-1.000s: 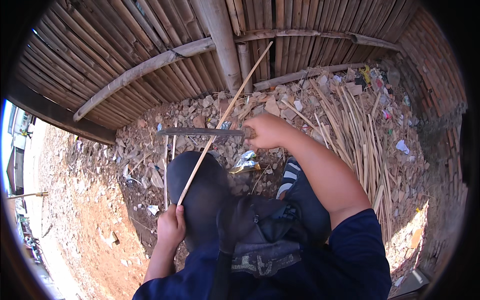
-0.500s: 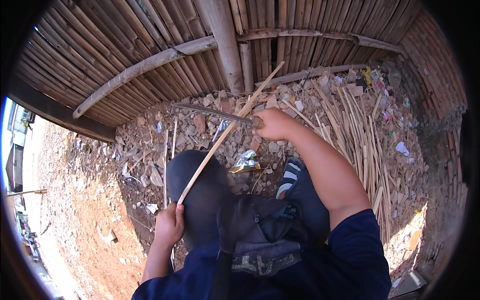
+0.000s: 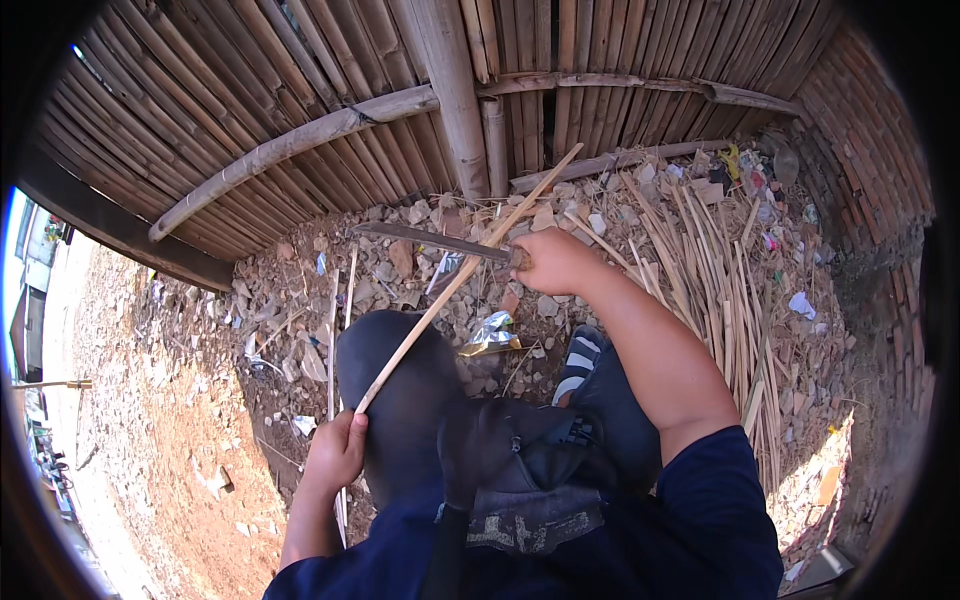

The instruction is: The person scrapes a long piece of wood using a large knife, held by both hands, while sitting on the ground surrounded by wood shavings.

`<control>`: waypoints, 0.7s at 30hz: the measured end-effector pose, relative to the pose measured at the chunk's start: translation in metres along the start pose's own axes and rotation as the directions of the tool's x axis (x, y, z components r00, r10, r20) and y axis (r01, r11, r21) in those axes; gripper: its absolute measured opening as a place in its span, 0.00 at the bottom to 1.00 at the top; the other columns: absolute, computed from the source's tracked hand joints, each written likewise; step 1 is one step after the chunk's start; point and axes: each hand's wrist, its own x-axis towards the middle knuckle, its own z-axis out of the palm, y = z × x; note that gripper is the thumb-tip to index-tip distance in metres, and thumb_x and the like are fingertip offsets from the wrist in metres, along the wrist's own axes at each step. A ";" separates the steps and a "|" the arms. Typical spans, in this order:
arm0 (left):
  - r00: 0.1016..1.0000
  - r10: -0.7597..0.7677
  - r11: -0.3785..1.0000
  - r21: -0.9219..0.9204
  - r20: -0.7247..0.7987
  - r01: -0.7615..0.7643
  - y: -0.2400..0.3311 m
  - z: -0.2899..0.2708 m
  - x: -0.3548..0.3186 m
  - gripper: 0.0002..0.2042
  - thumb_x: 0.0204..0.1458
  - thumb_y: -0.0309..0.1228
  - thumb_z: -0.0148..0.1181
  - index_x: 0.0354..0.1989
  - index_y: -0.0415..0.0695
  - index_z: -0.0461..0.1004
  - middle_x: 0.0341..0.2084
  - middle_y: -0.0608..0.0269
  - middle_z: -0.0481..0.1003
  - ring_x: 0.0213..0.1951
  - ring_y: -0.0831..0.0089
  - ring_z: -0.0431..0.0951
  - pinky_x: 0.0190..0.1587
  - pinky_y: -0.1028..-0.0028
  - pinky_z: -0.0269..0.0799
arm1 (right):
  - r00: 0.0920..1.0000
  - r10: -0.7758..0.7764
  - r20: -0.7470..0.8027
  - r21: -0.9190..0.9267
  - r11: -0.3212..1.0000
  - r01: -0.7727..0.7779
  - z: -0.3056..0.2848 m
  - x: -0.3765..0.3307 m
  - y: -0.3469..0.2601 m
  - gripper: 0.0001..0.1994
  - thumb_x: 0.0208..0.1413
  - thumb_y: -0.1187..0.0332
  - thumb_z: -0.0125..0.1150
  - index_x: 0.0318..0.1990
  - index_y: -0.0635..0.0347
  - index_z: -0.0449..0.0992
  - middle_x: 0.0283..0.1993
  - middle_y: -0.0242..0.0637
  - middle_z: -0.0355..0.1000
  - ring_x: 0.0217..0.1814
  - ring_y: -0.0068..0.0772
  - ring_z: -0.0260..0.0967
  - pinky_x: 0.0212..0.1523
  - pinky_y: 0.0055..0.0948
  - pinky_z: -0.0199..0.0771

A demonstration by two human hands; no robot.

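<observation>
My left hand is closed round the near end of a long, pale bamboo strip. The strip slants up and away to the right, passing over my left knee. In my right hand is the handle of a machete with a long dark blade. The blade points left and lies across the strip, close to my right fist; whether it cuts into the wood I cannot tell. The machete's flat side shows from above.
A pile of bamboo strips lies to my right. A few strips lie by my left knee. Rubble and a shiny wrapper are on the ground ahead. A bamboo wall stands in front, a brick wall at right.
The machete's blade has turned, so more of its flat side shows. My right hand has moved slightly nearer. The strip stays in my left hand, its far end slightly lower in view.
</observation>
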 end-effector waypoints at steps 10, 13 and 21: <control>0.999 0.015 0.994 -0.106 0.037 -0.011 -0.006 -0.001 0.005 0.23 0.69 0.45 0.46 0.30 0.35 0.71 0.20 0.45 0.73 0.26 0.52 0.76 0.32 0.59 0.70 | 0.995 0.006 -0.098 0.155 0.988 0.009 0.013 0.016 0.036 0.27 0.49 0.56 0.69 0.53 0.64 0.77 0.50 0.56 0.77 0.55 0.55 0.74 0.57 0.43 0.73; 0.999 0.015 0.997 -0.072 0.029 -0.013 -0.009 -0.002 0.004 0.23 0.69 0.45 0.47 0.30 0.35 0.72 0.19 0.46 0.73 0.25 0.52 0.76 0.32 0.60 0.70 | 0.998 0.007 -0.056 0.034 0.999 -0.006 0.008 0.007 0.012 0.26 0.49 0.56 0.69 0.53 0.61 0.78 0.47 0.55 0.78 0.53 0.55 0.75 0.55 0.45 0.74; 0.989 -0.022 0.976 -0.210 0.149 0.054 -0.027 0.001 0.009 0.25 0.69 0.48 0.47 0.37 0.34 0.74 0.25 0.63 0.74 0.32 0.75 0.71 0.38 0.70 0.69 | 0.993 -0.065 -0.097 0.093 0.993 0.074 0.018 0.017 0.033 0.19 0.49 0.58 0.68 0.48 0.54 0.81 0.42 0.50 0.79 0.49 0.54 0.76 0.51 0.47 0.76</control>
